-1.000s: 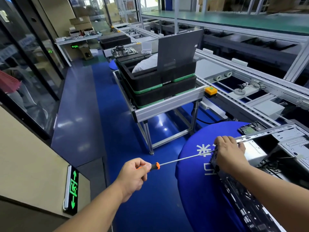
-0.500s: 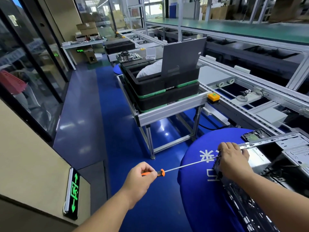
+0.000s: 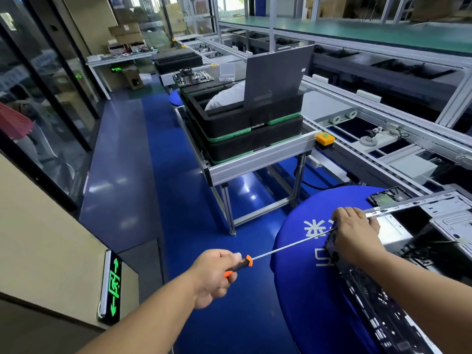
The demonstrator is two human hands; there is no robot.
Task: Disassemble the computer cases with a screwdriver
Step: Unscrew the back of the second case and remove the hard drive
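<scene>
Nearest me, my left hand [image 3: 213, 275] is clenched round the orange-and-black handle of the long-shafted screwdriver [image 3: 265, 255], w/ the thin steel shaft running up and right to the corner of the open grey metal computer case [image 3: 439, 226]. The tip is hidden behind my right hand [image 3: 357, 236], so I can't tell what it's seated in. That hand lies palm-down over the case's near top corner, fingers curled over the edge rail and gripping it. The case lies on its side on the round blue-covered surface [image 3: 301, 290], which carries white lettering; inside are black cables and a silver box, and the perforated rear panel runs toward the bottom right. Just beyond the case, at the far rim of the blue cover, lies a dark hard drive [image 3: 388, 198].

At lower left, a green-lit exit sign [image 3: 112, 287] is mounted on the beige wall.

Farther back, an aluminium-frame stand [image 3: 255, 159] carries stacked black foam trays [image 3: 255, 126] w/ green layers between, a flat grey panel [image 3: 277, 75] standing upright in the top one. A yellow button box [image 3: 325, 139] sits at the stand's right corner, beside the conveyor line [image 3: 383, 139]. Beyond that lies a bare green motherboard [image 3: 192, 77].
</scene>
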